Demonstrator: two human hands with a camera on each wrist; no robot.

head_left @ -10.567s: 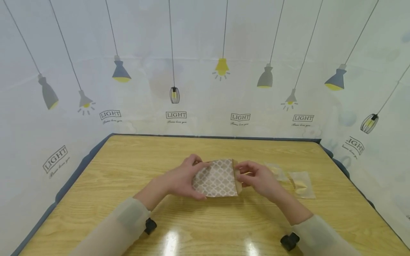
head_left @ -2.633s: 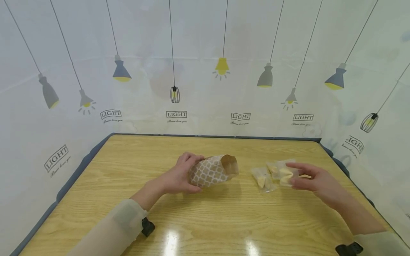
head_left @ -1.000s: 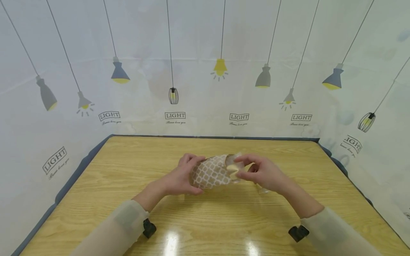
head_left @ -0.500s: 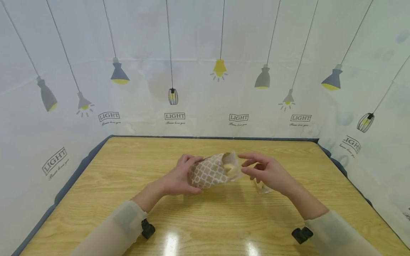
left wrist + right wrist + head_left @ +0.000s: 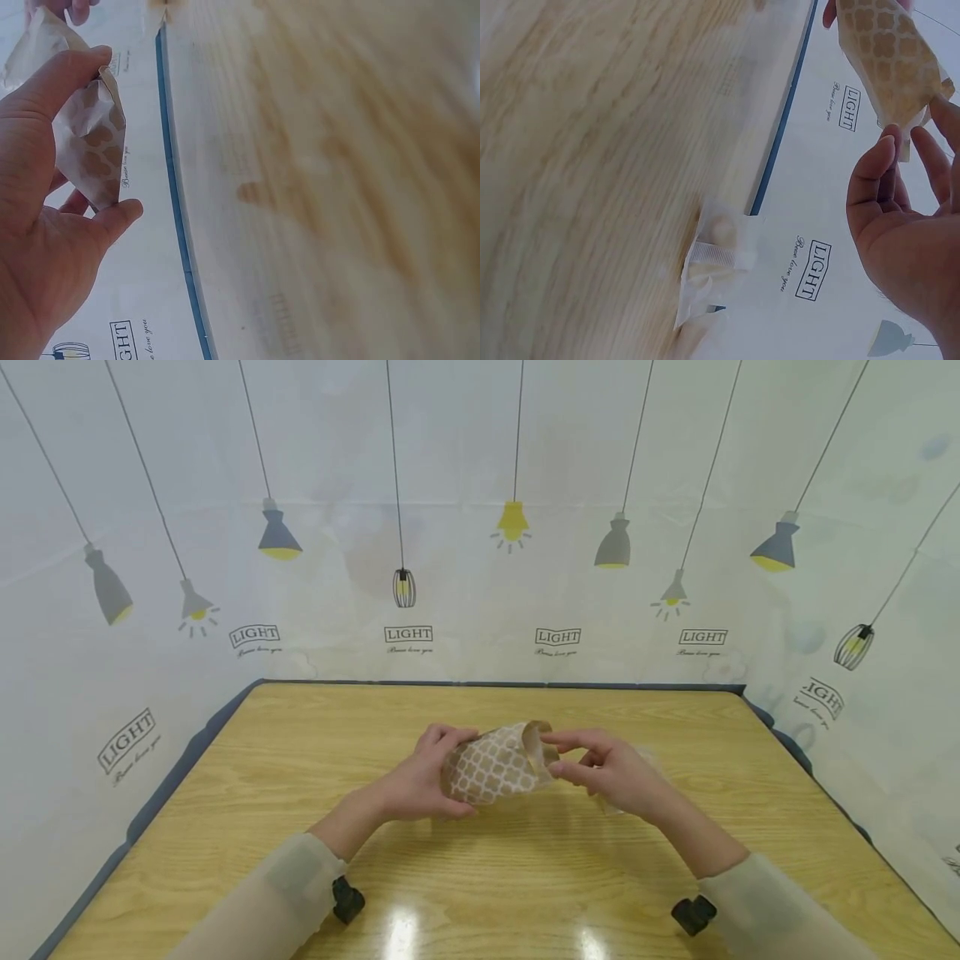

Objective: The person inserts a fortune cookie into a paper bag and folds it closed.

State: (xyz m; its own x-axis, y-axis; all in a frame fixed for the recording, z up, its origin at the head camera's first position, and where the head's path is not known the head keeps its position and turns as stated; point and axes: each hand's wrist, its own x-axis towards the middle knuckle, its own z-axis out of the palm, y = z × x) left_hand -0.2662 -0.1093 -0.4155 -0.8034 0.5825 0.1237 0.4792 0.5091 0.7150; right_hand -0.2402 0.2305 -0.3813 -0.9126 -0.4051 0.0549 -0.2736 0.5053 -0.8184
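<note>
My left hand (image 5: 425, 781) grips a brown paper bag with a white lattice print (image 5: 491, 767) from its closed end, its open mouth facing right. In the left wrist view, thumb and fingers hold the bag (image 5: 94, 135) by its edges. My right hand (image 5: 626, 777) touches the bag's mouth, index finger and thumb apart; a small clear packet (image 5: 537, 758) sits mostly inside. In the right wrist view, the right hand's fingertips (image 5: 889, 142) meet the bag's rim (image 5: 907, 124). Most of the packet is hidden by paper and fingers.
Further clear packets with pale yellow contents lie on the wooden table (image 5: 450, 885); a packet (image 5: 718, 251) shows in the right wrist view, another (image 5: 701, 330) partly beside it. In the head view the right hand mostly covers them. A printed white curtain (image 5: 480, 568) stands behind.
The flat bag was opened out. My right hand carried a packet from the table to its mouth, released it sticking out, then moved left; the packet now sits deeper inside.
</note>
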